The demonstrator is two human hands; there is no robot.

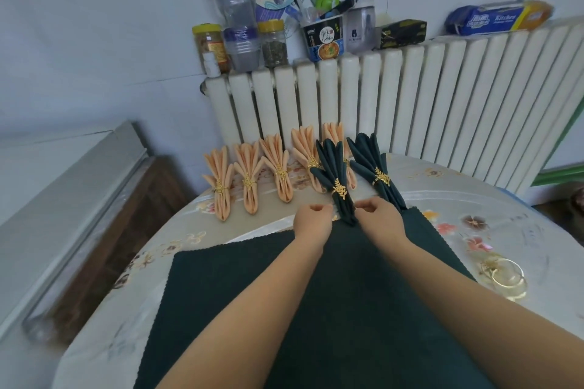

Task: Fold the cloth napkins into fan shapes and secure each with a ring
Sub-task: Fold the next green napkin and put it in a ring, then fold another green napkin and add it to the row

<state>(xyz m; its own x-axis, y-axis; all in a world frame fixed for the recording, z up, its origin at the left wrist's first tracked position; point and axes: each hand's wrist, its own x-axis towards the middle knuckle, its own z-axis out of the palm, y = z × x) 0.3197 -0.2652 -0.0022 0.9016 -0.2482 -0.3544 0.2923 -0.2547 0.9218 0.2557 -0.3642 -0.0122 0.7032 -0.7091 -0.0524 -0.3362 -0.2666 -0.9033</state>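
Note:
A dark green fan napkin (339,180) with a gold leaf ring (339,189) lies at the far end of a flat dark green cloth (240,294). My left hand (311,219) is just left of its lower end, fingers curled, with a narrow gap to the fabric. My right hand (379,215) is at its right side, curled fingertips against the pleats; any pinch is hidden. A second green fan napkin (371,164) with a ring lies to the right. Several peach fan napkins (249,180) with rings stand in a row to the left.
Gold rings (505,275) lie on the floral tablecloth (474,208) at the right. A white radiator (410,110) stands right behind the table, with jars (273,43) and boxes on top. A grey cabinet (63,199) is at the left.

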